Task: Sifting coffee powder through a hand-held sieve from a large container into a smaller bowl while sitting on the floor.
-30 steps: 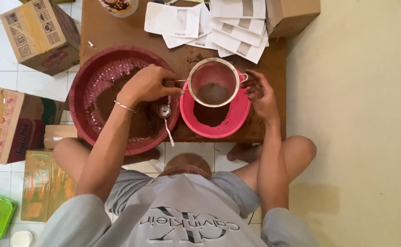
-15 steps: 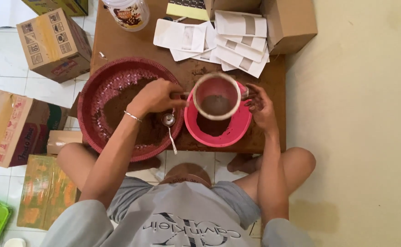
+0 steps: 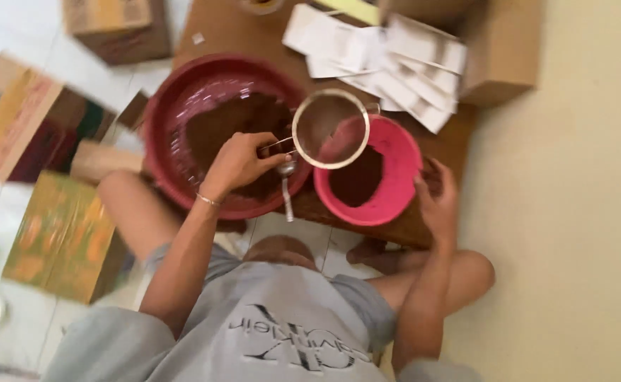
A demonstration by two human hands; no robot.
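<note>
My left hand (image 3: 236, 163) grips the wire handle of a round metal sieve (image 3: 330, 127), which hangs tilted between the big red basin (image 3: 176, 106) and the pink bowl (image 3: 399, 152). Both vessels hold brown powder. A metal spoon (image 3: 287, 194) lies on the basin's near rim, just below my left hand. My right hand (image 3: 434, 191) rests on the pink bowl's right rim and steadies it. The vessels stand on a low brown wooden table (image 3: 459, 141). The frame is motion-blurred.
Several white paper packets (image 3: 388, 53) lie at the table's far side beside a cardboard box (image 3: 501, 49). More cardboard boxes (image 3: 20, 113) and a yellow-green carton (image 3: 62, 237) sit on the tiled floor at left. My crossed legs are under the table's near edge.
The sieve has come up off the pink bowl and moved left toward the red basin. My right hand slid lower along the bowl's rim. The view has shifted and blurred.
</note>
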